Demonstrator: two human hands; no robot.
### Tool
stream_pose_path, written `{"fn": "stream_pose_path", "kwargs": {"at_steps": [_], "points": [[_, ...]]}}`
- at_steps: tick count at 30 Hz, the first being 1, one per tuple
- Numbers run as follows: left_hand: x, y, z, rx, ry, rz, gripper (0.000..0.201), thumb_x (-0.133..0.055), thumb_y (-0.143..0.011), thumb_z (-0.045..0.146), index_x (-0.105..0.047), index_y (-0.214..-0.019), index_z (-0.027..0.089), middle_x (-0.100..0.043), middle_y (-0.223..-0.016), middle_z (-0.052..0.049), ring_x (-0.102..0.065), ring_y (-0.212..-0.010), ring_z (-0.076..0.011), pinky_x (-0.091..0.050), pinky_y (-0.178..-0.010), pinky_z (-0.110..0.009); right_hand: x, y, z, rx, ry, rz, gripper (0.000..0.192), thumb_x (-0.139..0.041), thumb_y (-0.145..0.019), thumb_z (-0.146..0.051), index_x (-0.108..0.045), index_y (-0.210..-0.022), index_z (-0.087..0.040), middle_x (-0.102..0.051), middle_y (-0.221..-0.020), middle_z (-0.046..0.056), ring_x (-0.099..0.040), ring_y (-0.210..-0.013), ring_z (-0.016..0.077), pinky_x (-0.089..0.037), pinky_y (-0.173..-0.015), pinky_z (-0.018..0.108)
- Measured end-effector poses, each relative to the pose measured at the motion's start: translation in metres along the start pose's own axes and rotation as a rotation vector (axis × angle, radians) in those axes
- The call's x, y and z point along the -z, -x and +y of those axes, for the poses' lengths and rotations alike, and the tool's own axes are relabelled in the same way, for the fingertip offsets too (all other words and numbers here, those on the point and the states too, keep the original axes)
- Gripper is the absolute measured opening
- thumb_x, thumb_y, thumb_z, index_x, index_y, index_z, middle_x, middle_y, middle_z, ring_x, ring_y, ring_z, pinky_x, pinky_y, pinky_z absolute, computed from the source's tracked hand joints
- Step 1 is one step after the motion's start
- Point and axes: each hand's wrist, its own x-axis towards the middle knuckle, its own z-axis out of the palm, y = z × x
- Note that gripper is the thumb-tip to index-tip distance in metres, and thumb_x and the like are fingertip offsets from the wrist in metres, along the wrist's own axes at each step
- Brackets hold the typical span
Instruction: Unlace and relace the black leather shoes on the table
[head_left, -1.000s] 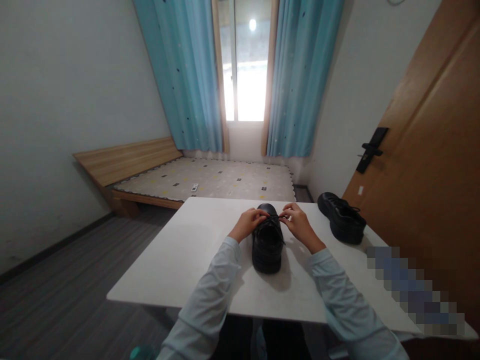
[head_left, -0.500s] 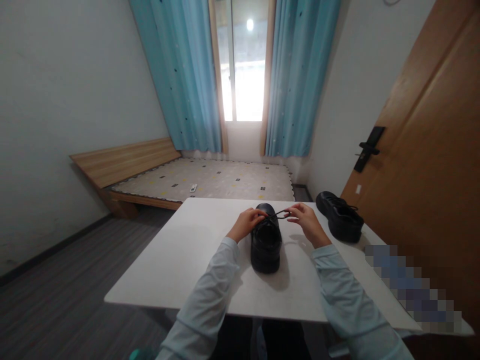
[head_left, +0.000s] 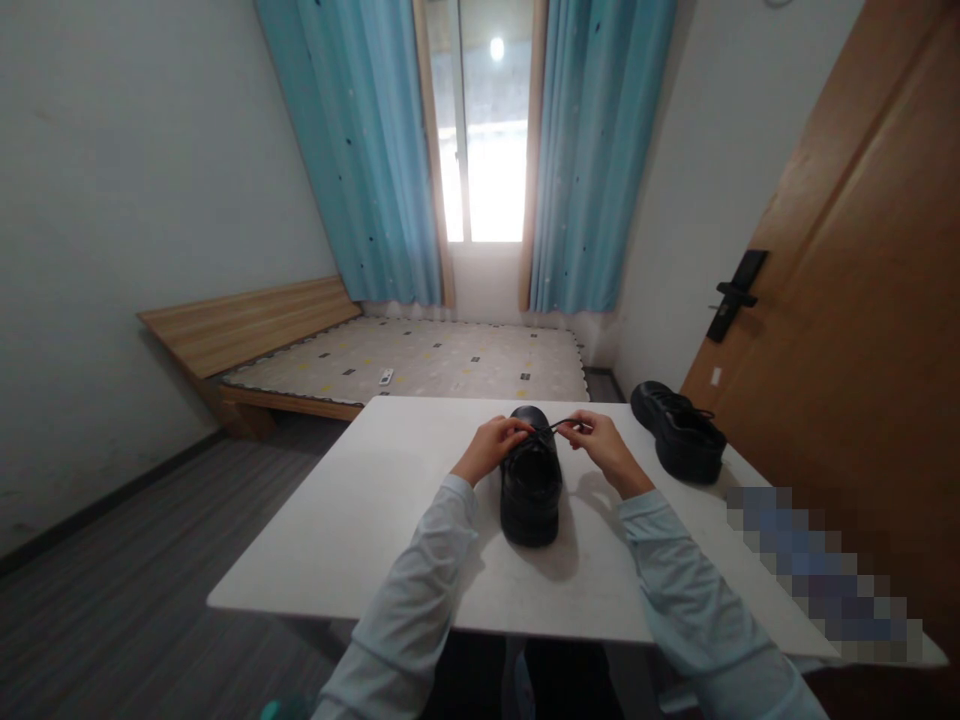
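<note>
A black shoe (head_left: 531, 510) stands on the white table (head_left: 330, 540) in front of me, its toe pointing away and its opening towards me. My left hand (head_left: 496, 442) is closed at the shoe's laced front, its fingertips pinching the lace close to the knot area. To the right of the shoe, my right hand (head_left: 596, 440) pinches a black shoelace (head_left: 559, 425) that stretches across from the shoe. The exact crossing of the laces under my left fingers is too small to make out.
A second black shoe (head_left: 686, 440) rests near the table's right edge, beside a wooden door (head_left: 847, 330). A blurred-out patch (head_left: 825, 575) covers the table's right corner. Past the table is a bed (head_left: 450, 355) with a white remote (head_left: 386, 377) on it.
My right hand has moved slightly left, closer to the shoe, and its fingers have drawn in on the lace. The left hand and the shoe stay where they were.
</note>
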Motion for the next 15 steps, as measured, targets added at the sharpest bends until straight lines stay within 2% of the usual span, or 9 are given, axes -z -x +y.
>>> {"fn": "stream_pose_path", "kwargs": {"at_steps": [8, 13, 15], "points": [[-0.001, -0.001, -0.001, 0.000, -0.002, 0.002, 0.022, -0.055, -0.083, 0.029, -0.070, -0.098, 0.021, -0.057, -0.078, 0.000, -0.052, -0.070, -0.0118, -0.041, -0.072, -0.023, 0.001, -0.003, 0.001, 0.004, -0.081, 0.201, 0.033, -0.072, -0.058, -0.046, -0.058, -0.067, -0.018, -0.057, -0.060, 0.000, -0.052, -0.052, 0.0129, -0.044, -0.049, 0.028], [0.000, 0.000, 0.000, 0.013, 0.018, 0.001, 0.022, -0.055, -0.083, 0.028, -0.070, -0.097, 0.020, -0.057, -0.079, -0.001, -0.051, -0.070, -0.0115, -0.041, -0.071, -0.023, 0.018, -0.009, 0.007, 0.019, -0.087, 0.402, 0.020, -0.064, -0.062, -0.032, -0.055, -0.072, -0.018, -0.059, -0.072, 0.002, -0.056, -0.062, 0.0153, -0.047, -0.058, 0.031], [-0.001, 0.000, -0.001, 0.012, 0.023, 0.002, 0.022, -0.055, -0.083, 0.029, -0.070, -0.097, 0.021, -0.057, -0.079, -0.001, -0.052, -0.070, -0.0116, -0.041, -0.071, -0.023, 0.020, -0.010, 0.009, 0.059, -0.045, 0.398, 0.017, -0.059, -0.061, -0.026, -0.053, -0.076, -0.018, -0.063, -0.079, 0.005, -0.058, -0.072, 0.0184, -0.048, -0.065, 0.034]]}}
